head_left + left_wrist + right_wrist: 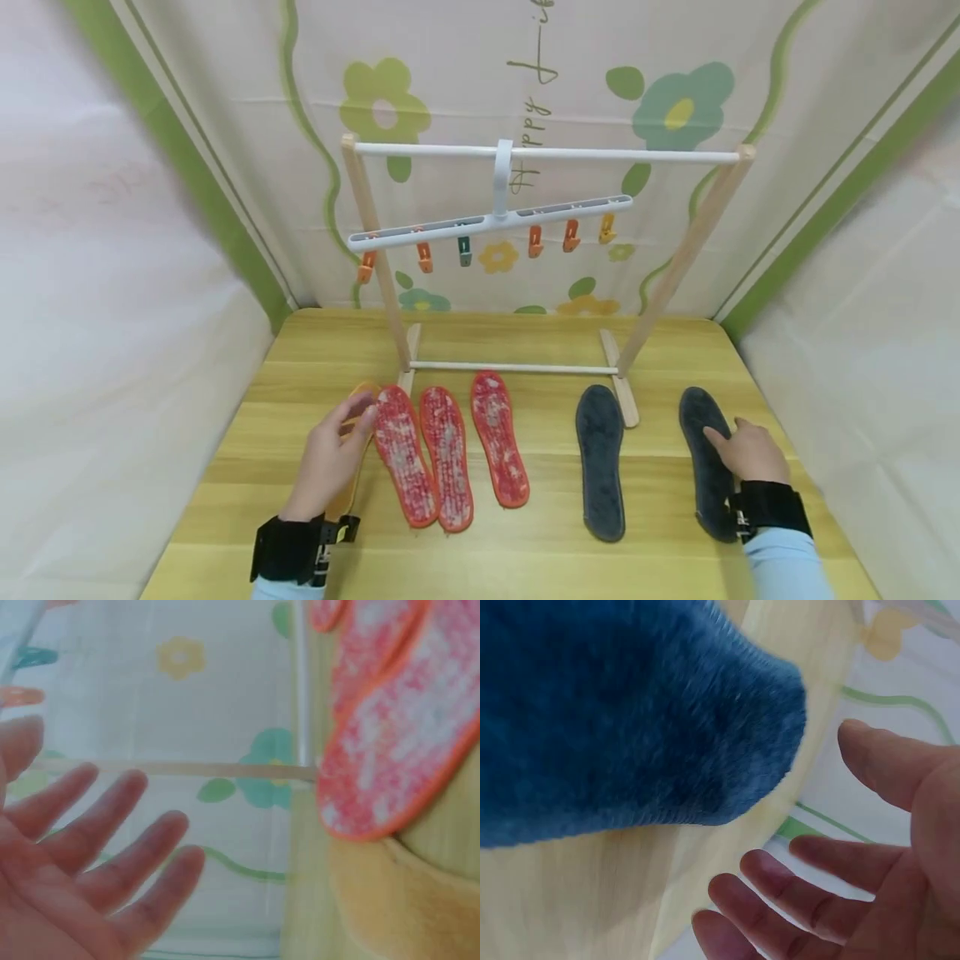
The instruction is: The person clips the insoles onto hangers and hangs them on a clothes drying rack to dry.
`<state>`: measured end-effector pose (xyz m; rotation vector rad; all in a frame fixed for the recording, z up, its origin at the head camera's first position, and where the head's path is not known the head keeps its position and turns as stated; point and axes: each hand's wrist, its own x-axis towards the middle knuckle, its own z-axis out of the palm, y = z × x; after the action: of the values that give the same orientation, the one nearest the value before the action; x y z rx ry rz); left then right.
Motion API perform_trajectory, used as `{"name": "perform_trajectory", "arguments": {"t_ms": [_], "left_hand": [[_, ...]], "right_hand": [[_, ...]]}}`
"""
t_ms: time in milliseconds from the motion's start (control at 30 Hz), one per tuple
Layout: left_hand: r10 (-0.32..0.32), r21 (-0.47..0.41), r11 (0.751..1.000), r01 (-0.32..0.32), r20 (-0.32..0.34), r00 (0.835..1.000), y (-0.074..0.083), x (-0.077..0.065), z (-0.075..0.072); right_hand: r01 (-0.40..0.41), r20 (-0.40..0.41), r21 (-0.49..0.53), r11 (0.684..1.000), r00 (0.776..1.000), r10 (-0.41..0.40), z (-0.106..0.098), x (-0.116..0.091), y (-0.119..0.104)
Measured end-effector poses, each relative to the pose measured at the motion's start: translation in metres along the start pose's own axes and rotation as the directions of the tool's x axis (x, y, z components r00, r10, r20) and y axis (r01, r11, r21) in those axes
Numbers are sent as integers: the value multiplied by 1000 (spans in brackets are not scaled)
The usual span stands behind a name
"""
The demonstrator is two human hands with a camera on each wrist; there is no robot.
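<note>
Three red-and-white insoles lie on the table: a left one [405, 458], a middle one [448, 458] and another [500, 437] set apart to the right. Partly under my left hand [333, 454] is a yellow insole [390, 900], its toe overlapped by the left red one in the left wrist view. That hand's fingers are spread and hold nothing. My right hand [750, 450] hovers at the edge of the far-right dark blue insole [667, 720], fingers loosely extended with nothing between them. A second dark insole [600, 462] lies to its left.
Behind the insoles stands a wooden rack [678, 254] with a white top bar [622, 155] and a lower bar [513, 367]. A white hanger [498, 221] hangs tilted from the top, carrying several coloured clips [536, 242]. Fabric walls [105, 250] enclose the table [540, 558].
</note>
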<state>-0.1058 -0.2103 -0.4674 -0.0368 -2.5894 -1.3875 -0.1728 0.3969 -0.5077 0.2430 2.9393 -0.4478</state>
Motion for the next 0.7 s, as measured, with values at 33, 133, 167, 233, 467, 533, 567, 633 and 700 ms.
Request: {"name": "perform_trajectory", "arguments": {"t_ms": [33,133,167,233,467,533,567,633,700], "left_hand": [[2,-15,1000,-2,-20,1000,1,1,-2],[-12,-73,997,7,-61,998,16,3,-10],[-10,-88,996,3,-73,997,19,4,-13],[-1,-109,994,-9,-95,995,23,9,-17],[27,-165,985,-53,-157,987,35,42,-31],[43,-182,980,-76,-178,983,43,55,-37],[48,-190,978,-84,-187,981,47,62,-41],[53,-199,975,-94,-199,979,55,76,-48],[58,-194,976,-99,-205,977,63,89,-55]], "right_hand": [[-16,15,-2,1000,1000,16,-1,3,2],[-57,60,-4,998,997,57,0,12,7],[-65,76,-5,998,995,66,2,14,8],[-77,97,-4,997,992,77,4,19,10],[-98,91,21,995,991,96,8,30,12],[-102,97,35,994,990,98,8,31,12],[-101,101,43,994,990,96,8,31,12],[-96,113,66,993,990,88,7,30,13],[-98,124,97,990,989,85,7,28,14]]}}
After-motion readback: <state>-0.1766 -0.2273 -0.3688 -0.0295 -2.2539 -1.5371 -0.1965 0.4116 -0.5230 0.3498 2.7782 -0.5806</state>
